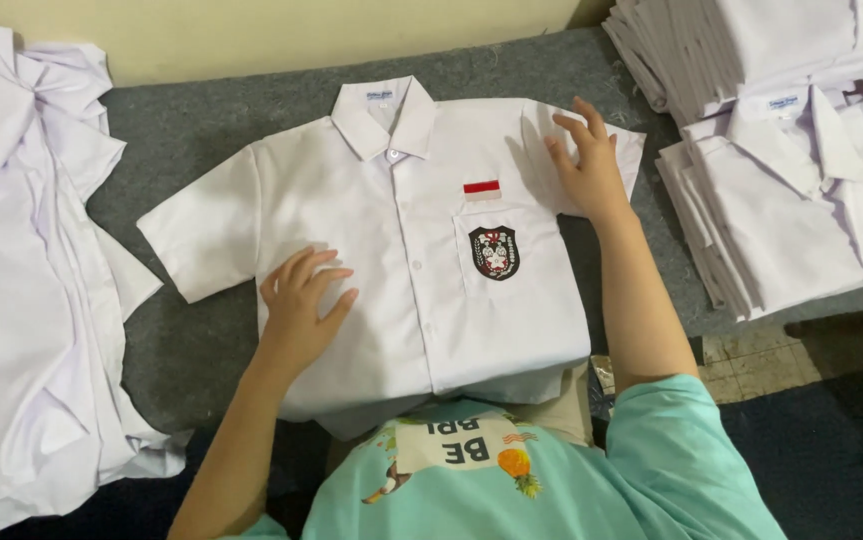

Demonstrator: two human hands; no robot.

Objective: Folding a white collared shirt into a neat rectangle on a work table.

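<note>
From the head camera we look down at a white short-sleeved shirt (401, 270) lying face up on the grey tabletop (201, 120), buttoned, with its collar pointing away from us and its hem hanging over the near edge toward our teal T-shirt (571, 490). Our left hand (303, 305) rests flat on the lower left front of the shirt, fingers spread and slightly curled, gripping nothing. Our right hand (583, 160) lies flat and open on the shirt's right shoulder, where the sleeve appears folded in under the palm, so that side looks narrower than the other; it clasps nothing either. The two hands are well apart, one low on the left, one high on the right. The left sleeve (201, 225) is spread out to the side on the tabletop. On the chest pocket sits a dark shield-shaped badge (493, 252), and just above it a small red and white patch (481, 188). To the left of the shirt lies a loose heap of white shirts (21, 280), rumpled and unfolded, reaching from the far edge to the near one. To the right are neat stacks of folded white shirts (801, 190), collars up, near our right forearm but not touching it.
</note>
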